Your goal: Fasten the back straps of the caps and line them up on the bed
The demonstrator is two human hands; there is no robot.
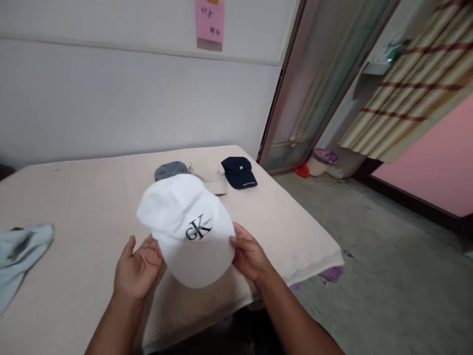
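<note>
A white baseball cap with a black "CK" logo is held up above the bed, its brim tilted down toward me. My right hand pinches the right edge of the brim, thumb on top. At the cap's left side my left hand is turned palm up with its thumb stretched away; its fingertips reach the cap's edge and are partly hidden there. Behind the white cap lie a grey cap, partly covered from view, a beige cap and a navy cap side by side.
The caps rest on a bed with a cream cover. Light blue-grey cloth lies at the left edge. A pink note hangs on the white wall. On the floor beyond the bed stands a bin, near a glass sliding door and a striped curtain.
</note>
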